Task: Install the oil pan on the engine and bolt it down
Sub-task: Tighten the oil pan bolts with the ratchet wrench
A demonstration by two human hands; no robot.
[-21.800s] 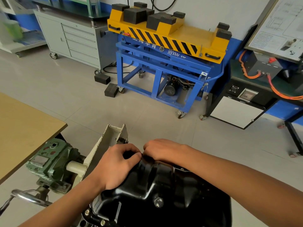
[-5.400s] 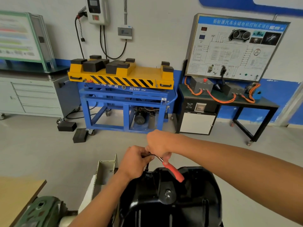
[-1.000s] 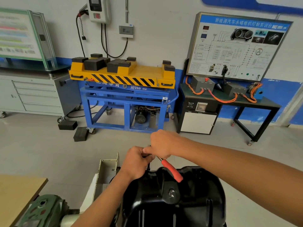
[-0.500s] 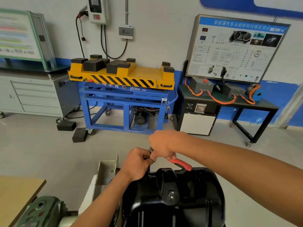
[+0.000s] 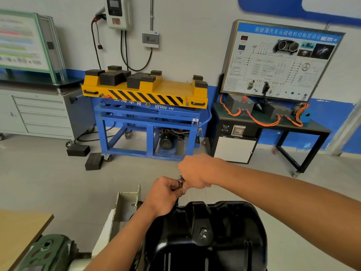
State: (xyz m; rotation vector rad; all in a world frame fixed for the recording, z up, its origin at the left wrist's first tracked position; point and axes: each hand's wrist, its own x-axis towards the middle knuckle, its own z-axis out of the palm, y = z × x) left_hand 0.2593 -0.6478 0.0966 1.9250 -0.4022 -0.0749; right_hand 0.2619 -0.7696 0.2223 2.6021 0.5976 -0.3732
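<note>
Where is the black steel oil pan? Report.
Head view, bottom centre: the black steel oil pan sits just below left hand and right hand gripping a metal ratchet, right of the white bracket.

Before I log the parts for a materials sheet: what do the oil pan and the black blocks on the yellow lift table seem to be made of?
Oil pan: probably pressed sheet steel with glossy black paint or coating, going by its sharp highlights, stamped ribs and steps. Black blocks: likely rubber or dense foam with a matte finish, as they show no glints and have blunt edges. Neither is certain from looks alone.
</note>
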